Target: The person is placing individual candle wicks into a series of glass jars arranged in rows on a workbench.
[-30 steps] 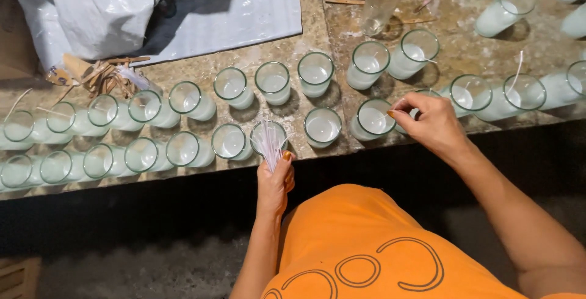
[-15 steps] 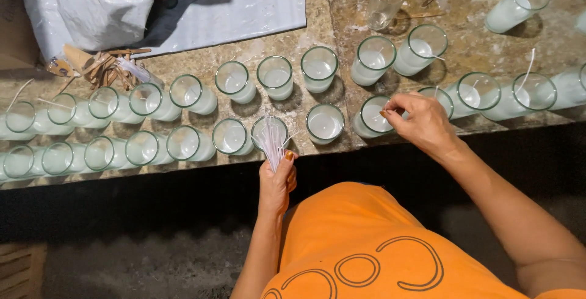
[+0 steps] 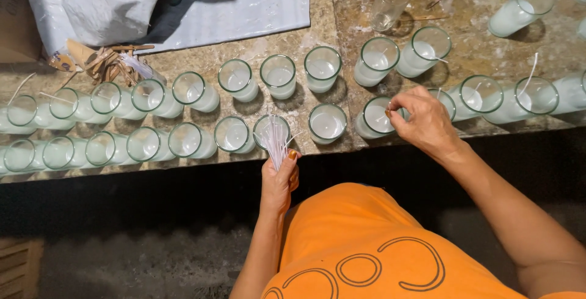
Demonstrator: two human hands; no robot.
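My left hand (image 3: 279,180) grips a bundle of thin white wicks (image 3: 276,140), held upright at the table's front edge, in front of a glass of white wax (image 3: 270,129). My right hand (image 3: 424,122) hovers with pinched fingers over the rim of another wax-filled glass (image 3: 373,119) in the front row; whether a wick sits between the fingertips I cannot tell. Two rows of wax-filled glasses (image 3: 146,143) run across the stone table (image 3: 317,24). Some glasses on the right (image 3: 534,94) have a wick standing in them.
A white sheet (image 3: 244,3) and a crumpled white plastic bag (image 3: 91,0) lie at the back left. A heap of wooden sticks (image 3: 101,61) sits beside them. An empty clear glass (image 3: 390,3) stands at the back middle. More wax glasses (image 3: 519,9) stand back right.
My right hand has shifted left from a glass further right to the front-row glass. My left hand still holds the wick bundle in the same place.
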